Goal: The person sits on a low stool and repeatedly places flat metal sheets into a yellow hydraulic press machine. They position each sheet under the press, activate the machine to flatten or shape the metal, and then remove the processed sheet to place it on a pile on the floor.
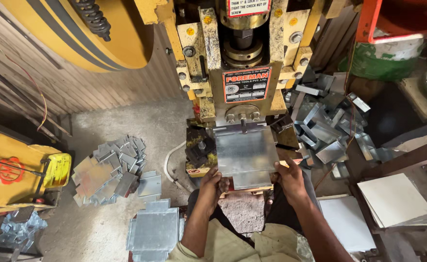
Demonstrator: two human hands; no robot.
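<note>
holding the thin, stiff metal sheet [246, 151] by its near edge, your left hand [212, 183] and right hand [289, 177] seem pinched shut on it; mind sharp, slick edges.

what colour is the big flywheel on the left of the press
Yellow with a dark band, flywheel, clearest in the head view.

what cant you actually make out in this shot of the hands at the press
- Head view: the die under the metal sheet is hidden by the sheet itself.
- Left hand and right hand: fingertips are tucked under the sheet's edge, so the grip is unclear.
- Yellow flywheel: cut off by the top edge.
</note>
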